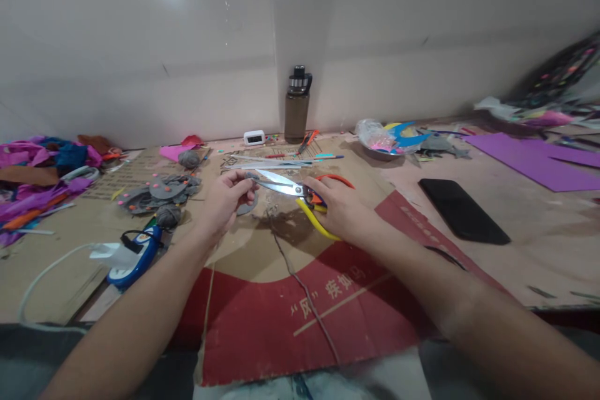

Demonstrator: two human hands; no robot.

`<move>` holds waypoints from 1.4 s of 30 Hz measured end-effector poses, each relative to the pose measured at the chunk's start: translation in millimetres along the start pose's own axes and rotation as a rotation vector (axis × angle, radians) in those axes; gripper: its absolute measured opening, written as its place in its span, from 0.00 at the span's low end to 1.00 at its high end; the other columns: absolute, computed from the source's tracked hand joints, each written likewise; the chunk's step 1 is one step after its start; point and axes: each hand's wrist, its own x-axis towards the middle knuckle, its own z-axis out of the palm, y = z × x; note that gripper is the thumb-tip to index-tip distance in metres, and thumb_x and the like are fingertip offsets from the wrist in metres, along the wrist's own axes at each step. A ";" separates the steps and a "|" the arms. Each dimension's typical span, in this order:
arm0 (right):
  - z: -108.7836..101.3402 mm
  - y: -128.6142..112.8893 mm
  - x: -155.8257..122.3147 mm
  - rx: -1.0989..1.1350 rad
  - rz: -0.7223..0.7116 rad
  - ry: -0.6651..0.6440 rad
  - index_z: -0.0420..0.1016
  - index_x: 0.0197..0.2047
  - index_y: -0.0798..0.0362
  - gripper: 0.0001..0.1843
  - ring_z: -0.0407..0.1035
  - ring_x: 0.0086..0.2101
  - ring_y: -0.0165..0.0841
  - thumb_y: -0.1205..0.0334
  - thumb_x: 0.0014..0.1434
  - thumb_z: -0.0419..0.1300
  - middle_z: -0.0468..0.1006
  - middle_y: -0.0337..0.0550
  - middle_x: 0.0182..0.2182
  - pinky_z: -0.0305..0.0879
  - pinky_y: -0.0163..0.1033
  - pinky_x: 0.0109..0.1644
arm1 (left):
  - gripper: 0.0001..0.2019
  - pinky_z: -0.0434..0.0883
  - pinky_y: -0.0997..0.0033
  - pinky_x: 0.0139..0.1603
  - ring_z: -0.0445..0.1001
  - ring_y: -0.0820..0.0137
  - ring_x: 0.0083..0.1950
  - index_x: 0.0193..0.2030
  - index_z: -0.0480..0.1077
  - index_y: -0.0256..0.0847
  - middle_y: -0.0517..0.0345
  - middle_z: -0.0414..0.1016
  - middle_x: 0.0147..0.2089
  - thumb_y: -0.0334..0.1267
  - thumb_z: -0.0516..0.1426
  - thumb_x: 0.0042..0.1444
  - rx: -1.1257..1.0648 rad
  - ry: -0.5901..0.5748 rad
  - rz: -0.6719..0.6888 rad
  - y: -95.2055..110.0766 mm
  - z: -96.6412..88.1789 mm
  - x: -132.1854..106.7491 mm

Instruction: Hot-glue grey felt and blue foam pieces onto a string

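Note:
My right hand (335, 203) grips a pair of scissors (281, 184) with orange and yellow handles, its blades parted and pointing left. The thumb and fingers of my left hand (229, 197) pinch a small grey piece (253, 176) beside the blade tips. Whether the blades touch that piece I cannot tell. Below my left hand lies a round grey piece (247, 206), partly covered by the fingers. A dark grey strand of yarn (304, 290) runs from beneath the scissors down across the red and brown cardboard (248, 319).
A dark bottle (297, 112) stands against the wall near a small white device (254, 138). Grey pieces with pink dots (159, 190) and a blue power strip (135, 259) lie left. Rightward are a black phone (463, 211), purple sheets (534, 159) and a bowl (389, 153) of scraps.

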 end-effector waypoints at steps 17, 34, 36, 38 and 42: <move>-3.2 -4.1 -1.7 -0.080 0.014 -0.050 0.67 0.56 0.52 0.21 0.70 0.38 0.37 0.56 0.60 0.54 0.77 0.48 0.41 0.60 0.37 0.39 | 0.06 0.62 0.79 0.23 0.64 0.80 0.22 0.31 0.72 0.35 0.59 0.70 0.26 0.34 0.62 0.47 -0.063 -0.092 -0.044 2.2 -0.8 -0.3; -5.1 -8.1 -2.0 -0.151 0.009 -0.027 0.68 0.54 0.52 0.20 0.68 0.32 0.34 0.55 0.61 0.51 0.77 0.48 0.37 0.54 0.36 0.34 | 0.06 0.62 0.79 0.21 0.64 0.80 0.21 0.29 0.70 0.35 0.59 0.71 0.26 0.33 0.63 0.47 -0.095 -0.077 -0.065 4.2 1.0 -1.4; -6.5 -9.2 -2.3 -0.162 0.015 -0.021 0.68 0.55 0.52 0.20 0.68 0.33 0.35 0.55 0.61 0.51 0.77 0.49 0.38 0.55 0.36 0.34 | 0.05 0.62 0.80 0.22 0.64 0.80 0.21 0.29 0.70 0.35 0.59 0.71 0.26 0.33 0.62 0.47 -0.110 -0.074 -0.070 4.1 0.9 -1.4; -7.6 -10.0 -2.3 -0.170 0.023 -0.015 0.67 0.56 0.51 0.21 0.69 0.35 0.35 0.56 0.61 0.52 0.76 0.49 0.40 0.55 0.36 0.35 | 0.06 0.62 0.80 0.22 0.64 0.80 0.21 0.29 0.70 0.35 0.59 0.71 0.26 0.33 0.62 0.46 -0.116 -0.063 -0.079 4.0 0.9 -1.4; -8.0 -10.0 -1.8 -0.174 0.024 -0.003 0.64 0.58 0.51 0.22 0.69 0.38 0.37 0.57 0.61 0.51 0.76 0.50 0.42 0.57 0.36 0.37 | 0.06 0.63 0.80 0.23 0.65 0.80 0.21 0.30 0.70 0.35 0.58 0.72 0.26 0.33 0.63 0.46 -0.123 -0.059 -0.089 4.0 0.6 -1.8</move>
